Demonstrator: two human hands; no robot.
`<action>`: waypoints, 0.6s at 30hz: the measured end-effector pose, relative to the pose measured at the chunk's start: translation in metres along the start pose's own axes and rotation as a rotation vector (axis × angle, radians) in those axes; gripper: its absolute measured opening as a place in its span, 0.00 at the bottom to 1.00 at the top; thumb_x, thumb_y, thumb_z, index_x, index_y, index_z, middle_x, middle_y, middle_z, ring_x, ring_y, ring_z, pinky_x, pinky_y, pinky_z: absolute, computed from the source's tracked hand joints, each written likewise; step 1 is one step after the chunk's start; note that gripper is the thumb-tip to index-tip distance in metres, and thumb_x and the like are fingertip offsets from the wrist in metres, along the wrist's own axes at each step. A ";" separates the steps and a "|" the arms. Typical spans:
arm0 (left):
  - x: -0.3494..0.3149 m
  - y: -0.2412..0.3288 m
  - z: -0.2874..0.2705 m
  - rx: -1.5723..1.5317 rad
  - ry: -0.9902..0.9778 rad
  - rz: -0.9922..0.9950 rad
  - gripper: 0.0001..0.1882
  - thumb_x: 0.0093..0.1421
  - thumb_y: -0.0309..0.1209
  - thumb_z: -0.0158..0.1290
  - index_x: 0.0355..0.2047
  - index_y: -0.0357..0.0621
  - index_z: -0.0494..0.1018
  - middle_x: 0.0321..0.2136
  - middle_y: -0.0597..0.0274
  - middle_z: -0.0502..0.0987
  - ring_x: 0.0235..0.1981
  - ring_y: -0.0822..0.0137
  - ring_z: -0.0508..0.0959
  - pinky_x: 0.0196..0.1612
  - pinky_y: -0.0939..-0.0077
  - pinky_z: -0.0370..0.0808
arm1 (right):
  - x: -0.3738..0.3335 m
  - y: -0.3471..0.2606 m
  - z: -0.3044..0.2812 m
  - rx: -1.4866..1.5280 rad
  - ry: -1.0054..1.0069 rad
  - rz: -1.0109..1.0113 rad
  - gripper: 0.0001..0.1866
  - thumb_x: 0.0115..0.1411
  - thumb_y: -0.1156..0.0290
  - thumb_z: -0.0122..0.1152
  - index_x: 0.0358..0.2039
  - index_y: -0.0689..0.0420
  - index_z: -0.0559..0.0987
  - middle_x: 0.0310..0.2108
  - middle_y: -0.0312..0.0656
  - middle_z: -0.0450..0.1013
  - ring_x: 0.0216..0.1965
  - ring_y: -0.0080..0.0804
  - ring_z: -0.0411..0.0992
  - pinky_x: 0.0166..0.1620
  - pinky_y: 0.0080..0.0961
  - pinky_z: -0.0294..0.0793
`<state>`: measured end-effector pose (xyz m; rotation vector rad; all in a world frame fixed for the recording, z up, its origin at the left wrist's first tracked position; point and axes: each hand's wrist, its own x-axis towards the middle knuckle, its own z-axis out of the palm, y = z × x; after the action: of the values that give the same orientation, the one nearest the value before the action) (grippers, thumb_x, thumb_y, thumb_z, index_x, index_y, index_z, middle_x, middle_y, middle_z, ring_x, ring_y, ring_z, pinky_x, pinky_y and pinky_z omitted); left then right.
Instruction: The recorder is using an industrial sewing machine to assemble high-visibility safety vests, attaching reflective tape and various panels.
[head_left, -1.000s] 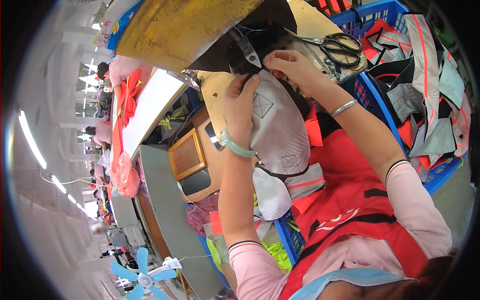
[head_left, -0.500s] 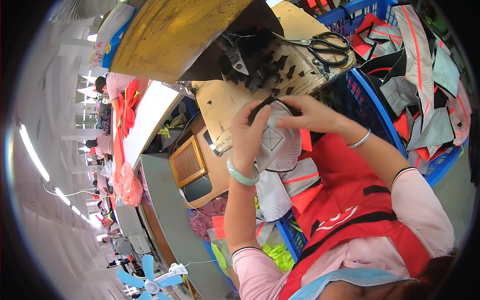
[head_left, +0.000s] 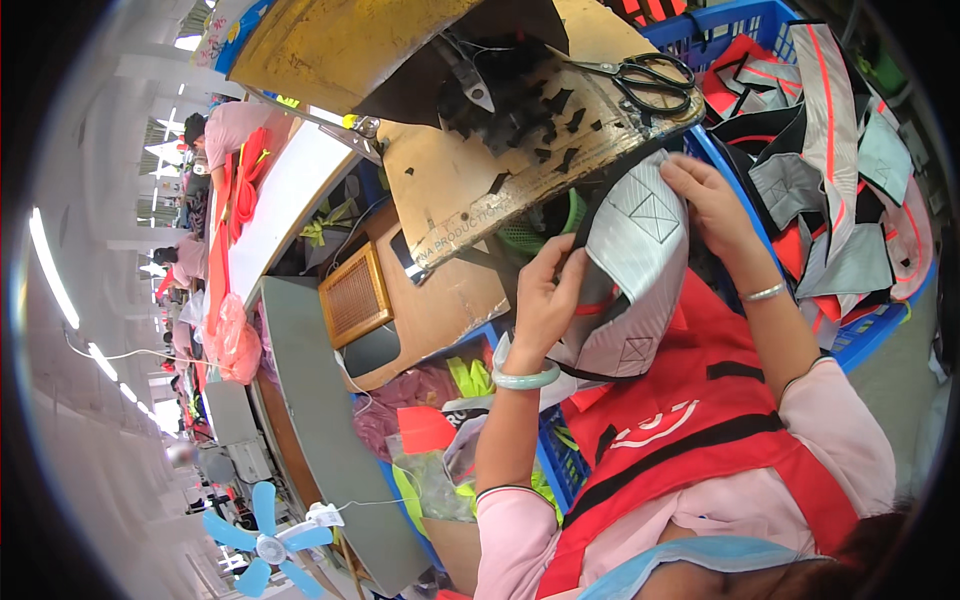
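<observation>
A silver-grey fabric piece [head_left: 645,262] with black edging and stitched crossed squares is stretched between my hands, over my red apron. My left hand [head_left: 548,300] pinches its left edge, thumb against fingers, where the cloth folds open and shows a bit of orange-red inside. The upper right corner is gripped by my right hand [head_left: 712,205], fingers closed on it. Just beyond lies a wooden work board [head_left: 450,190] strewn with black scraps [head_left: 555,105]. Black-handled scissors [head_left: 655,85] rest at its right end, and a grey metal blade-like part [head_left: 472,85] stands over the scraps.
A blue basket [head_left: 765,215] heaped with grey and orange fabric pieces [head_left: 835,190] stands at the right. A yellow panel [head_left: 345,50] overhangs the board. At the left are a woven-top wooden frame [head_left: 355,295], a blue fan [head_left: 268,545] and co-workers at a white table [head_left: 290,190].
Both hands have drawn back from the board's edge and moved apart, my right hand to the right. The fabric piece is now spread wider and turned.
</observation>
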<state>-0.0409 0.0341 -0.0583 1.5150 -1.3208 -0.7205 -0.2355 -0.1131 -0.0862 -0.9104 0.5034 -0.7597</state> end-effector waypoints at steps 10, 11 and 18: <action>0.002 0.001 0.024 0.412 0.185 0.217 0.09 0.57 0.25 0.54 0.38 0.44 0.76 0.37 0.56 0.75 0.36 0.55 0.77 0.35 0.67 0.74 | -0.028 -0.018 0.062 -1.581 -0.231 -0.480 0.23 0.46 0.62 0.65 0.40 0.61 0.74 0.36 0.47 0.74 0.38 0.46 0.72 0.46 0.39 0.69; 0.000 -0.008 0.025 0.428 0.174 0.200 0.09 0.56 0.25 0.55 0.39 0.44 0.76 0.36 0.57 0.75 0.34 0.55 0.77 0.33 0.67 0.73 | -0.025 -0.010 0.057 -1.556 -0.219 -0.452 0.20 0.46 0.62 0.65 0.36 0.61 0.74 0.32 0.46 0.74 0.34 0.46 0.73 0.41 0.38 0.71; -0.011 -0.037 0.026 0.355 0.257 0.200 0.12 0.54 0.21 0.56 0.40 0.42 0.76 0.32 0.56 0.76 0.27 0.60 0.75 0.28 0.72 0.70 | -0.014 -0.019 0.052 -1.236 -0.307 -0.247 0.16 0.48 0.63 0.60 0.36 0.59 0.76 0.29 0.49 0.75 0.35 0.50 0.73 0.37 0.39 0.71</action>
<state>-0.0519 0.0356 -0.1035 1.6575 -1.4252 -0.1602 -0.2160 -0.0827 -0.0415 -2.2308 0.5800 -0.4539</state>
